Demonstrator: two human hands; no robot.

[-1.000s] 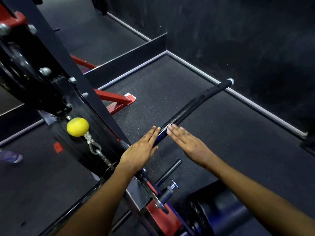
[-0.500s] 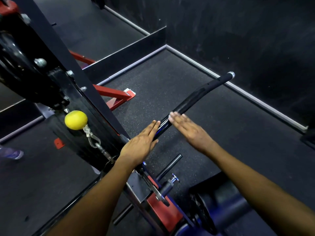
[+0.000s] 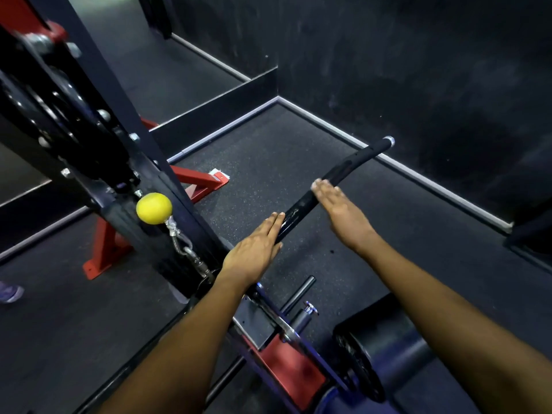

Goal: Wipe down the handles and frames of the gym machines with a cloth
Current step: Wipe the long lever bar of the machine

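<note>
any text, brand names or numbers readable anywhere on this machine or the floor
None can be read.
White scuffs on the black handle bar near the left hand: wear marks, not letters.
Pale patch on the red frame foot: maybe a sticker, too small and blurred to read.
Yellow ball: bare, no print.

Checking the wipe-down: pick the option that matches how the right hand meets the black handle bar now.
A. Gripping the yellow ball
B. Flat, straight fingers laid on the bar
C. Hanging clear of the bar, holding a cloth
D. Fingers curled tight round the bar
B: the right hand lies flat with straight fingers across the black handle bar, and no cloth shows under it or in it.
</note>
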